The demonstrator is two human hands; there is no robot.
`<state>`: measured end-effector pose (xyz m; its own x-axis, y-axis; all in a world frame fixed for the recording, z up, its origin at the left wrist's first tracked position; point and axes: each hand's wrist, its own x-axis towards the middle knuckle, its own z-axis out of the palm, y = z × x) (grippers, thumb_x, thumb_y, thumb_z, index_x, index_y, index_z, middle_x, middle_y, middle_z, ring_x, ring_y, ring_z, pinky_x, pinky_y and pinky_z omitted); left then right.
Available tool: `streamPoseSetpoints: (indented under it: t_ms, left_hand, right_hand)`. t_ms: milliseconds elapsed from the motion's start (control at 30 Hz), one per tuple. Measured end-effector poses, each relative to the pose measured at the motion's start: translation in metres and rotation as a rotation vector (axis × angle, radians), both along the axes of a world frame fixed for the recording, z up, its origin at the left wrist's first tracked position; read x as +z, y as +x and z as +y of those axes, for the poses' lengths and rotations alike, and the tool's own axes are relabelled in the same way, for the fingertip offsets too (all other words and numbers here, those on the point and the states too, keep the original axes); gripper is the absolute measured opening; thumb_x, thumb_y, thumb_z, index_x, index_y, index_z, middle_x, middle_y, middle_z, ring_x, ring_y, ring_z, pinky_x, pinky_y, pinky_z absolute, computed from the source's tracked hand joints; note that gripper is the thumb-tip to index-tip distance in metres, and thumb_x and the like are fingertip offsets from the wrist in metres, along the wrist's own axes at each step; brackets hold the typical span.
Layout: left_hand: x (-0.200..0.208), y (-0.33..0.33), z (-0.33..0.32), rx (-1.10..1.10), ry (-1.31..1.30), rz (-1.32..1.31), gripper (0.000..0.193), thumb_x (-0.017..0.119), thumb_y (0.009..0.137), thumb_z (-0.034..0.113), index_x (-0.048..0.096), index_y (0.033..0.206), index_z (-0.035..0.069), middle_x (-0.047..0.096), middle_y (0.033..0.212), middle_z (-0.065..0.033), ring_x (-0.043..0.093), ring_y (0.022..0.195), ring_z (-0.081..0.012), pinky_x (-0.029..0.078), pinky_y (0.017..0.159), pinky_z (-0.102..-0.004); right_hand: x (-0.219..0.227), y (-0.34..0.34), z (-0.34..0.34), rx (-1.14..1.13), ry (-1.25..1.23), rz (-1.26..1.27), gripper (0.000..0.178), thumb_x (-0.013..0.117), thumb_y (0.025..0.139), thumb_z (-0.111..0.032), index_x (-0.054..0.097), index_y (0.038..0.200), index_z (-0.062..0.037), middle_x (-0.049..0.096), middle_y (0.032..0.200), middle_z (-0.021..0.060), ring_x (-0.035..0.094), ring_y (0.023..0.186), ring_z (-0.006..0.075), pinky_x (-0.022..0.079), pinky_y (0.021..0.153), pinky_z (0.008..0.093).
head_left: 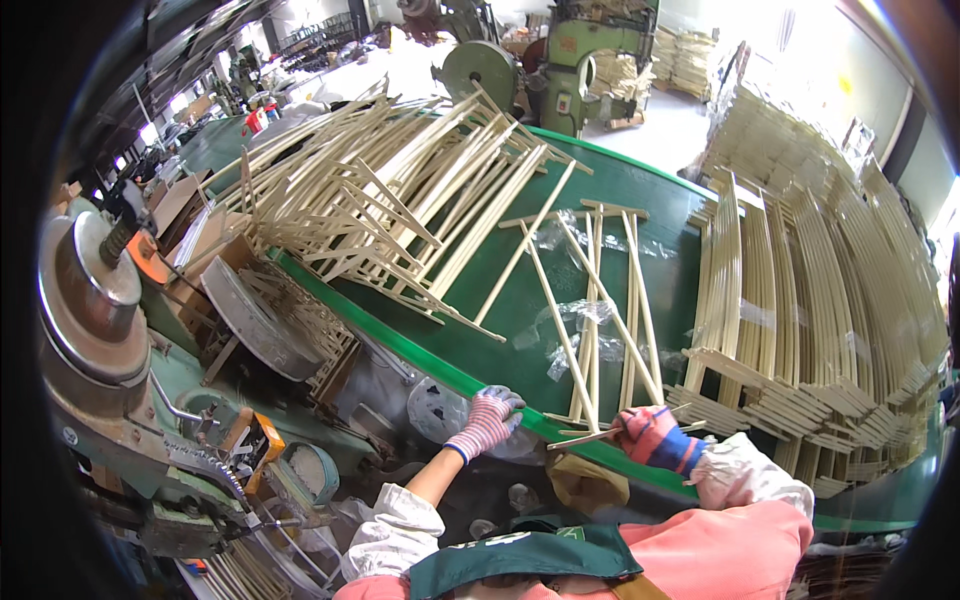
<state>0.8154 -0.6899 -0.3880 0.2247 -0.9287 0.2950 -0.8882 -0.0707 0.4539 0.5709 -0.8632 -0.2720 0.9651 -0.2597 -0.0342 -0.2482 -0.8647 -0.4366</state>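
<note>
The right hand [647,438] grips a thin stick [583,439]; to its left, the half-curled left hand [486,422] holds nothing visible

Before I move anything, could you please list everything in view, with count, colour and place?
Table: one, green, centre.
Heaped strips: many, pale, table's left half.
Separate strips: several, pale, mid-table.
Stacked slats: many, pale, table's right end.
Clear plastic: several pieces, transparent, among separate strips.
Upright machine: one, green, behind the table.
Round-topped machine: one, grey and green, far left.
Round disc: one, grey, left of the table.
Background clutter: many, mixed, top left, unclear.
Left hand: one, pink-striped glove, table's near edge.
Right hand: one, red-and-blue glove, near edge, holding thin strip.
</note>
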Motion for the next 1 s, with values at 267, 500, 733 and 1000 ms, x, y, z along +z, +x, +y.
streamPoseSetpoints:
  t_ms: [267,500,733,1000]
  left_hand:
    - [0.029,0.02,-0.107,0.429,-0.142,0.546,0.073,0.071,0.073,0.034,0.036,0.126,-0.003,0.062,0.086,-0.011,0.06,0.075,-0.0274,0.049,0.064,-0.0358]
    - [0.013,-0.001,-0.182,0.252,-0.055,0.509,0.023,0.062,0.078,0.028,0.064,0.085,0.006,0.065,0.08,-0.0144,0.063,0.073,-0.0291,0.049,0.066,-0.0377]
    - [-0.014,0.012,-0.087,0.374,0.555,0.173,0.023,0.057,0.074,0.024,0.067,0.076,0.004,0.065,0.087,-0.0165,0.063,0.079,-0.0327,0.052,0.071,-0.0401]
    - [0.023,0.033,-0.085,0.105,0.473,0.769,0.121,0.075,0.058,0.058,0.011,0.139,-0.005,0.041,0.129,-0.0271,0.042,0.121,-0.0302,0.033,0.102,-0.0352]
  right_hand:
    - [0.151,0.008,0.001,0.12,-0.117,-0.187,0.013,0.07,0.067,-0.011,0.058,0.072,-0.0079,0.057,0.061,0.009,0.057,0.055,0.029,0.045,0.048,0.0337]
    - [0.214,0.003,-0.027,0.044,-0.195,-0.205,0.032,0.08,0.054,-0.025,0.06,0.073,-0.0078,0.059,0.063,0.0093,0.058,0.056,0.026,0.047,0.053,0.0325]
    - [0.248,0.034,-0.133,0.088,-0.616,-0.584,0.04,0.077,0.051,-0.021,0.052,0.077,-0.0059,0.052,0.065,0.0095,0.053,0.058,0.0278,0.044,0.054,0.0355]
    - [0.313,0.098,-0.212,-0.203,-1.008,-0.799,0.015,0.063,0.065,-0.024,0.059,0.069,-0.0102,0.059,0.062,0.0108,0.059,0.058,0.0287,0.048,0.055,0.0359]
